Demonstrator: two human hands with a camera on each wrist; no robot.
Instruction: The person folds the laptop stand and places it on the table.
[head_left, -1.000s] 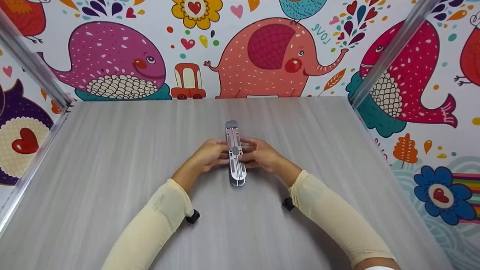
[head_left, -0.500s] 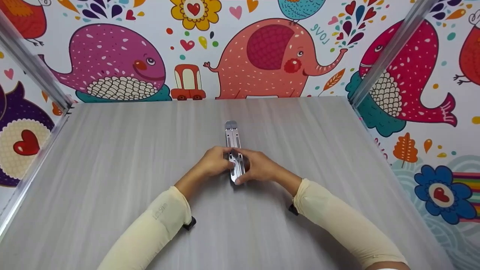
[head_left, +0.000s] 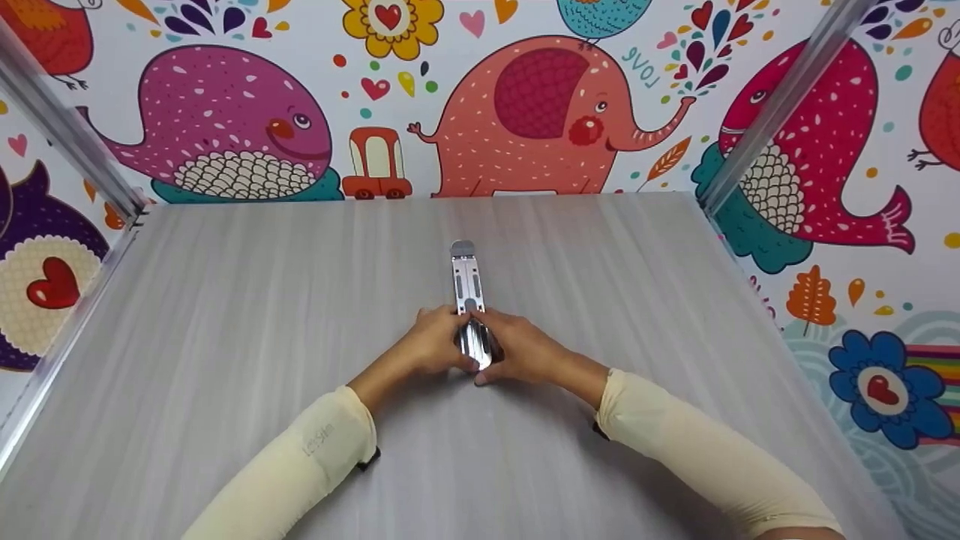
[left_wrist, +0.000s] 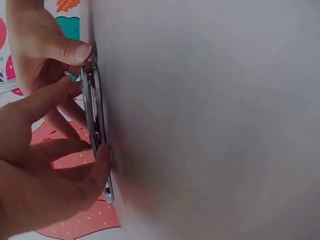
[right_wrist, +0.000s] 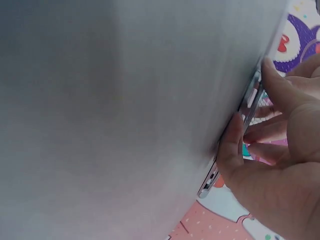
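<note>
A slim silver metal stand [head_left: 468, 281], which looks like a folded laptop stand, lies lengthwise on the table, pointing away from me. My left hand [head_left: 437, 341] grips the left side of its near half, thumb by the near end. From the opposite side my right hand [head_left: 525, 349] holds the same half, its thumb also at the near end. In the left wrist view, the stand's two thin layers [left_wrist: 92, 107] show edge-on between the fingers. The right wrist view has the stand's far end [right_wrist: 205, 187] sticking out past my right fingers. Fingers hide part of its middle.
The grey wood-grain table [head_left: 262, 300] spreads around the stand. Behind it rises a wall [head_left: 397, 90] printed with cartoon animals. Metal posts stand at the back left [head_left: 71, 120] and back right [head_left: 780, 120] corners.
Both hands have slid toward me along the stand, from its middle to its near half. Fingers that lay along its sides now wrap over the near part. The stand has hardly shifted.
</note>
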